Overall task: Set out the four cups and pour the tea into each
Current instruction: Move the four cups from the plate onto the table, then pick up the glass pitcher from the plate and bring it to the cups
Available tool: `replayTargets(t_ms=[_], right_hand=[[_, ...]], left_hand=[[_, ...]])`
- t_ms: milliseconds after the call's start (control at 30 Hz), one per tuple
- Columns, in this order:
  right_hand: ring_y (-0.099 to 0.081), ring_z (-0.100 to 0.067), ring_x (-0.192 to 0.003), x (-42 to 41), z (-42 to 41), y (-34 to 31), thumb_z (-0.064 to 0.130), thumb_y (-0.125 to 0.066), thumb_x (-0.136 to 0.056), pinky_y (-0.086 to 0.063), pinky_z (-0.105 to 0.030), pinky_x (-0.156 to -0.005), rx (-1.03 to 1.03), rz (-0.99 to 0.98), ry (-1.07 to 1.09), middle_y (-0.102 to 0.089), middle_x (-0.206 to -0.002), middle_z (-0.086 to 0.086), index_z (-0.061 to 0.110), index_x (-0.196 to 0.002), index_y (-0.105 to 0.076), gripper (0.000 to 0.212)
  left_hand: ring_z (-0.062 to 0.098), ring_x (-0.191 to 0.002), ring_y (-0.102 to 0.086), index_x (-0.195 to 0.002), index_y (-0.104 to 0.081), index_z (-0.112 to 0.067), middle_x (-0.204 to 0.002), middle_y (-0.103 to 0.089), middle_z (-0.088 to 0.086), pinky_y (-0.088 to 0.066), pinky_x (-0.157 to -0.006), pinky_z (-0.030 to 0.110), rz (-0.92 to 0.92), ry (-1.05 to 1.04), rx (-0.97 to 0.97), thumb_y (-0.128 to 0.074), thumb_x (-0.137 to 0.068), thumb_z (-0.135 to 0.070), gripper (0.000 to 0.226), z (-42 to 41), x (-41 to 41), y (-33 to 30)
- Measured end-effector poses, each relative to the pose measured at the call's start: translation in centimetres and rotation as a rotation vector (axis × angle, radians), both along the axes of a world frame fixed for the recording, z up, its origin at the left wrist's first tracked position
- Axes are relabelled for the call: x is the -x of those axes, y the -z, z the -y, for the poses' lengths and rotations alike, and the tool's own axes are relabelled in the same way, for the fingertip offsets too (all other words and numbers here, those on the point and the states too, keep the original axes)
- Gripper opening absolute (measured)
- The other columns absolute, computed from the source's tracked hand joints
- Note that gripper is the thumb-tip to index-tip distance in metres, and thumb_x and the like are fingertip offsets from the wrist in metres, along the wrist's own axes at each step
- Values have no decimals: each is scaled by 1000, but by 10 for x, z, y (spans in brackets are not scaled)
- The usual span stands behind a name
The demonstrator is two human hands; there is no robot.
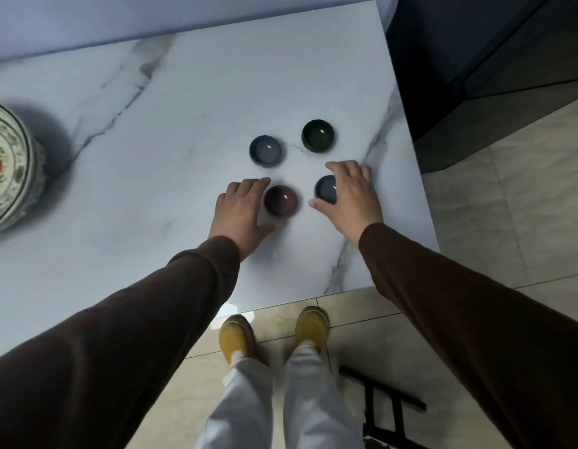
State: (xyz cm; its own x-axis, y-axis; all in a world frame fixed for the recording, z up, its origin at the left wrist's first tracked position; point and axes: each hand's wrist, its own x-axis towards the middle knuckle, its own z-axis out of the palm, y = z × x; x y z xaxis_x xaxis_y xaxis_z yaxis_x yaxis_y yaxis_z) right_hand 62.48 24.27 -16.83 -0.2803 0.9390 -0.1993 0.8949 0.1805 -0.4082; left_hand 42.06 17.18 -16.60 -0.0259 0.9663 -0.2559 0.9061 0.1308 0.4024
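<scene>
Four small round glazed cups sit on the glossy white marble table [184, 131], grouped near its right edge. Taking the maroon cup [280, 199] as landmark: a grey-blue cup [265, 150] lies beyond it, a dark green cup [318, 136] beyond and to its right, and a blue cup [325, 189] just right of it. The left hand [239, 210] curves around the maroon cup, fingers and thumb spread at its sides. The right hand [352, 192] arches over the blue cup, fingers apart. Far left of the maroon cup stands a painted ceramic jar [9, 166], with bare marble between.

Both hands [240, 210] [352, 192] outstretched, curled
</scene>
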Motion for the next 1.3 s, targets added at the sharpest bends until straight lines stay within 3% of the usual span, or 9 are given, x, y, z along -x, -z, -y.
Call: replayTargets(t_ms=[200, 567, 833, 1033, 1300], right_hand=[[-45, -27, -117, 61, 27, -45, 35, -62, -86, -40, -40, -98, -27, -26, -75, -54, -128, -3, 19, -127, -54, 45], [-45, -22, -119, 265, 128, -100, 32, -58, -92, -41, -38, -100, 46, -113, -148, -54, -127, 0, 22, -123, -57, 33], [-49, -23, -113, 388, 152, -105, 27, -60, -90, -42, -39, -97, 99, -223, -182, -56, -121, -2, 19, -121, -58, 32], [-51, -23, -110, 466, 156, -93, 24, -61, -90, -41, -31, -93, 129, -292, -217, -60, -118, -4, 15, -120, -60, 31], [-59, -17, -105, 565, 177, -79, 25, -56, -93, -48, -37, -94, 289, -437, -10, -62, -123, 3, 18, -121, -60, 29]], left_hand=[[30, -122, -44, -135, -46, -19, -135, -51, 4, -37, -97, 41, -88, 58, -69, -69, -79, -37, 63, 31, 63, -35], [29, -116, -46, -131, -50, -19, -126, -56, 4, -40, -95, 41, -92, 5, -107, -67, -80, -36, 56, 130, 272, -96], [30, -112, -47, -128, -53, -17, -122, -57, 5, -41, -94, 42, -150, -72, -36, -69, -77, -35, 56, 172, 383, -105], [30, -111, -51, -126, -56, -18, -122, -61, 4, -44, -92, 43, -155, -110, 16, -70, -79, -33, 51, 191, 452, -105], [30, -102, -53, -121, -59, -20, -110, -64, 4, -44, -87, 41, -100, -112, 6, -66, -82, -31, 40, 193, 548, -95]])
